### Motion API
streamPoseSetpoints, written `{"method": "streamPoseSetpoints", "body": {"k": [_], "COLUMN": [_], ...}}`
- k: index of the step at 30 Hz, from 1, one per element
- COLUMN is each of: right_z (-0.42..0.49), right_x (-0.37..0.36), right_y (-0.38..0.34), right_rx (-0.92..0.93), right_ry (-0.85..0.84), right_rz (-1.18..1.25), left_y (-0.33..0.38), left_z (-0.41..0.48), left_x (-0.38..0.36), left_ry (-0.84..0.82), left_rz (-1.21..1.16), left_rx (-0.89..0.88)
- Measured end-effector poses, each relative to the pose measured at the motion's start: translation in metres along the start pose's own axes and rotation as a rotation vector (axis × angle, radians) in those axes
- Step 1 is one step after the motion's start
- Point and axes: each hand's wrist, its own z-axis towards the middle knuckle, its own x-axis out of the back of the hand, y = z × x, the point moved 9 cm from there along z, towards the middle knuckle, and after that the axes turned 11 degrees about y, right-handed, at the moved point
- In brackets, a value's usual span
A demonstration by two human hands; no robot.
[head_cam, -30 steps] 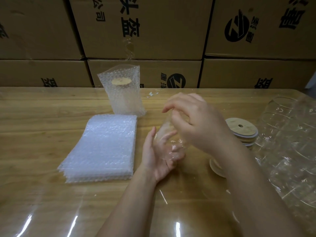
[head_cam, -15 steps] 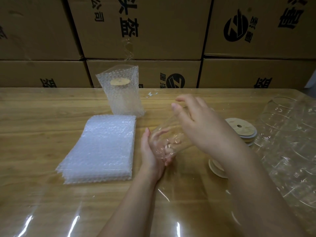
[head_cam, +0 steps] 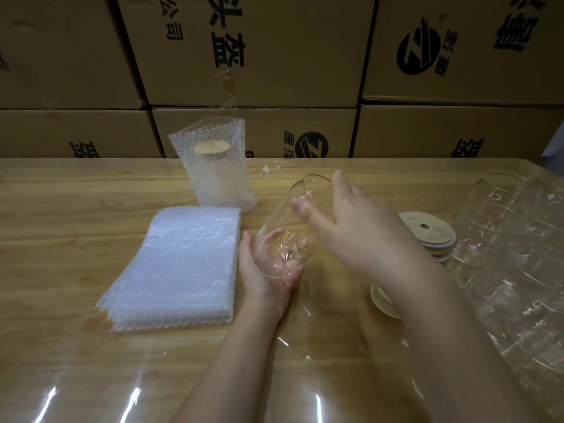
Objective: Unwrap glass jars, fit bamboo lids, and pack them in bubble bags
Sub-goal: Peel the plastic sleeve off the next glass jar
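Jar [head_cam: 283, 222] tilted at frame centre: your left hand [head_cam: 264, 271] grips its base, your right hand [head_cam: 351, 227] rests straight-fingered at the rim.

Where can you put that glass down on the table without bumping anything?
The table is bare left of the stack of bubble bags and in front of it, along the near edge. A smaller gap sits at the back, between the packed jar and the bamboo lids. The right side is crowded: lids, then wrapped jars.
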Motion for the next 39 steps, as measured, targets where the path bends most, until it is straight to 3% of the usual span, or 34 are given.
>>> {"method": "streamPoseSetpoints", "body": {"k": [4, 9, 17, 21, 25, 32, 35, 39], "right_z": [-0.008, -0.016, -0.014, -0.007, -0.002, -0.003, -0.005, -0.006], "right_x": [-0.004, 0.001, 0.027, 0.03, 0.034, 0.037, 0.029, 0.012], "right_y": [-0.011, -0.03, -0.043, -0.031, -0.021, -0.015, -0.023, -0.033], "right_rx": [0.094, 0.195, 0.312, 0.228, 0.149, 0.082, 0.084, 0.108], "right_ry": [-0.067, -0.005, 0.201, 0.268, 0.395, 0.486, 0.467, 0.414], "right_rz": [-0.01, 0.038, 0.265, 0.325, 0.308, 0.335, 0.326, 0.307], "left_y": [0.0, 0.002, -0.01, -0.017, -0.009, 0.038, 0.053, 0.062], "left_z": [0.004, 0.007, -0.013, -0.014, -0.011, -0.018, -0.038, -0.053], "left_x": [0.004, 0.007, -0.031, -0.028, -0.026, -0.036, -0.047, -0.061], "left_ry": [-0.003, -0.004, -0.361, -0.338, -0.24, -0.107, -0.145, -0.23], "left_rz": [-0.076, -0.087, 0.076, 0.194, 0.279, 0.641, 0.72, 0.718], "left_rx": [0.053, 0.034, 0.128, 0.155, 0.028, -0.425, -0.704, -0.909]}}
